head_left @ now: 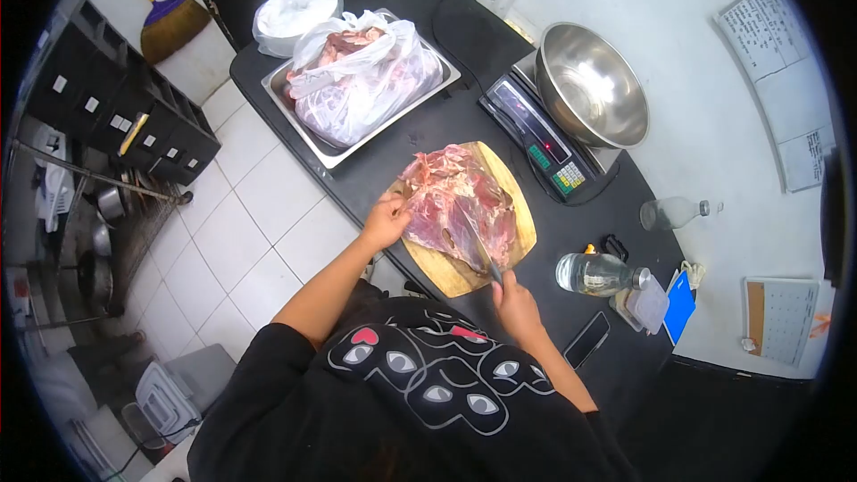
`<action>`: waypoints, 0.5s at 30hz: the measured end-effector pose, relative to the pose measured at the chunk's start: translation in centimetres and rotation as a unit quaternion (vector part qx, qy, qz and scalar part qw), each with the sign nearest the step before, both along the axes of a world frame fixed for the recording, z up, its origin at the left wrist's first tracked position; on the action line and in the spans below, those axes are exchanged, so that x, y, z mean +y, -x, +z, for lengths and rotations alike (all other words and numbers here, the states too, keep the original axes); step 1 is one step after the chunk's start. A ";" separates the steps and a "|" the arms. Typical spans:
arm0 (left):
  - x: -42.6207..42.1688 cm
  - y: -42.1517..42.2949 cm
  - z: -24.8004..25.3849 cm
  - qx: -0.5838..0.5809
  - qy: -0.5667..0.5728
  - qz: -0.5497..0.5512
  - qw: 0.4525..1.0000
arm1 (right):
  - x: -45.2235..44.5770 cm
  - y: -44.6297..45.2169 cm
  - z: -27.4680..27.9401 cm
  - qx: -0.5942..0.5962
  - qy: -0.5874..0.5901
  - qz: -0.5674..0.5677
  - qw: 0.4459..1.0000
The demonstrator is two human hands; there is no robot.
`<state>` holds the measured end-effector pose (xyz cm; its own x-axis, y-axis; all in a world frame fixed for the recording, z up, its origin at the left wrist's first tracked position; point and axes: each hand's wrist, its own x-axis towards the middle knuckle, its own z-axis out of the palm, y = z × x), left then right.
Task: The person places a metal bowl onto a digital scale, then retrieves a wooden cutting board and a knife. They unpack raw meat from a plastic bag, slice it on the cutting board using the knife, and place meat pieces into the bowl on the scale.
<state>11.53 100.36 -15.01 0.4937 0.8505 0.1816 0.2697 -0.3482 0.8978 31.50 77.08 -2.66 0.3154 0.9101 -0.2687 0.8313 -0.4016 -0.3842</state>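
A large slab of raw red meat (433,192) with pale fat lies across a wooden cutting board (525,214) on the black table. At the meat's left edge, my left hand (386,221) has its fingers closed on it. My right hand (517,306) is wrapped round the handle of a kitchen knife (486,257). The knife's blade points up and to the left, lying over the meat; whether its edge is in the flesh I cannot tell.
A steel tray (333,159) with bagged meat (357,89) stands beyond the board. Rightward are a digital scale (544,138) bearing a steel bowl (594,85), a glass bottle (594,275) and a phone (588,339). A white plastic bag (297,11) sits at the back.
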 end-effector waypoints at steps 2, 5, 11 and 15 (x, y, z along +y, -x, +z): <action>-1.1 -0.6 1.4 0.007 -0.010 0.053 0.999 | 2.7 0.7 -0.4 0.009 -0.023 -0.004 1.000; -1.1 -0.6 1.8 0.013 0.024 0.055 0.998 | 5.6 0.7 -2.2 -0.001 -0.025 0.013 1.000; -0.8 0.2 1.1 -0.005 0.114 -0.007 0.993 | 11.3 1.9 -2.5 0.025 -0.085 0.053 0.995; -0.7 0.7 0.8 -0.039 0.181 -0.027 0.982 | 17.6 3.6 -1.8 0.054 -0.029 0.045 0.997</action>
<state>10.79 99.64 -14.26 0.5373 0.8387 -0.0889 0.1846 -0.0141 0.9827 27.88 94.67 -4.48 0.2046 0.9484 -0.2424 0.8150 -0.3022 -0.4944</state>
